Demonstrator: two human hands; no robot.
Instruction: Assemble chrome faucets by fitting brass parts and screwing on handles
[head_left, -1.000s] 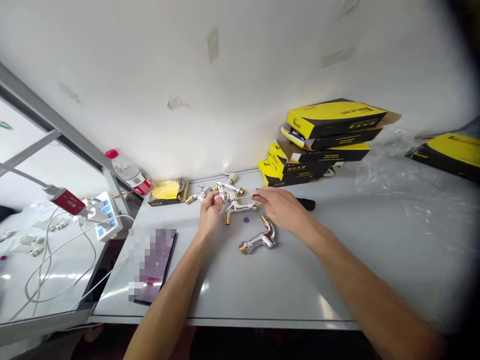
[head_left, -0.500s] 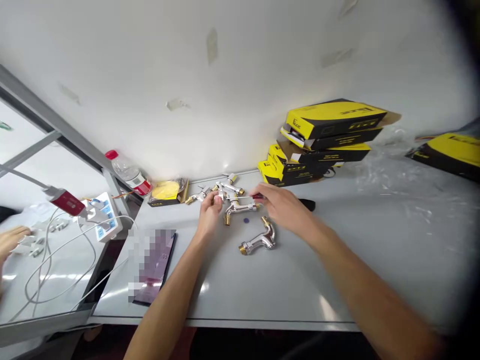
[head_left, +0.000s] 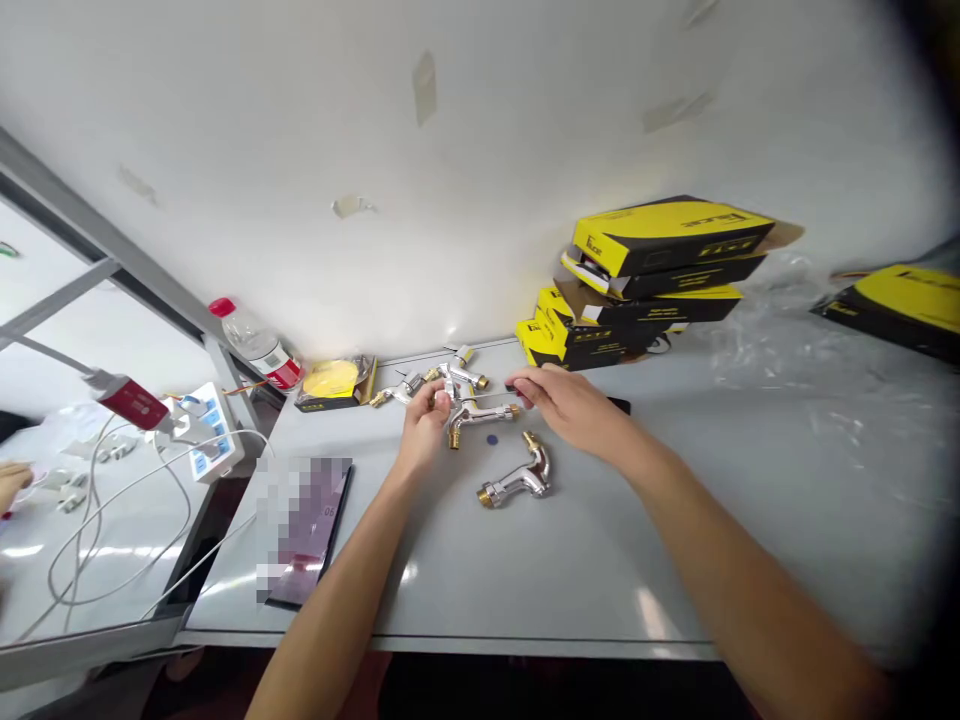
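My left hand (head_left: pixel 424 425) is closed, its fingertips pinching a small chrome faucet handle (head_left: pixel 450 388). My right hand (head_left: pixel 561 396) is closed around a screwdriver (head_left: pixel 491 394), whose thin shaft points left at that handle. Just below the shaft lies a chrome faucet (head_left: pixel 486 414) with brass ends. Nearer the front edge another faucet (head_left: pixel 519 484) rests on its side. A small blue disc (head_left: pixel 492 440) lies between the two. Behind my left hand are a faucet (head_left: pixel 405 388) and one more faucet (head_left: pixel 466 370). The screwdriver's grip is mostly hidden by my fingers.
Yellow-and-black boxes (head_left: pixel 645 290) are stacked against the wall, with clear plastic wrap (head_left: pixel 795 340) to their right. A small open box (head_left: pixel 334 385), a bottle (head_left: pixel 259 345), a tablet (head_left: pixel 311 535) and a power strip (head_left: pixel 214 435) stand left. Another person's hand (head_left: pixel 13 485) shows far left.
My left hand and the faucet handle have shifted slightly right. My right hand has turned a little around the screwdriver. The other person's hand has moved left.
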